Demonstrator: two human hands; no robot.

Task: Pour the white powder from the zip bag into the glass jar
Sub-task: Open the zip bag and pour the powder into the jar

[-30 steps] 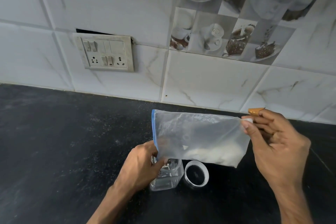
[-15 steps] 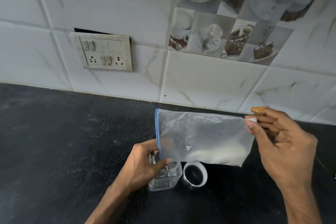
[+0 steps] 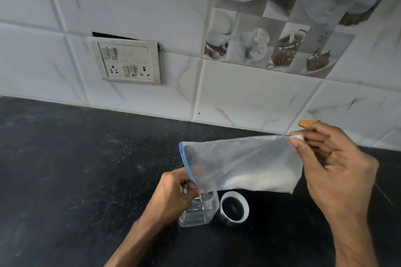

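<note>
Head view: the only mark resembling writing is an emblem on a cup printed in the coffee-themed tile (image 3: 259,37), and it is too blurred to read. The zip bag (image 3: 238,165) hangs above the countertop with its long axis running left to right. Its blue zip mouth points left and slightly down. The left hand (image 3: 173,195) pinches the lower end of that mouth with curled fingers, right over the opening of the glass jar (image 3: 198,210). Whether it also touches the jar is unclear. The right hand (image 3: 334,171) pinches the bag's upper closed corner between thumb and fingers. The white powder (image 3: 260,181) lies along the bag's lower edge. The jar stands upright on the black speckled countertop (image 3: 65,169), its round lid (image 3: 234,209) just beside it. Behind are a marble-tiled wall (image 3: 249,93) and a switchboard (image 3: 129,63).
</note>
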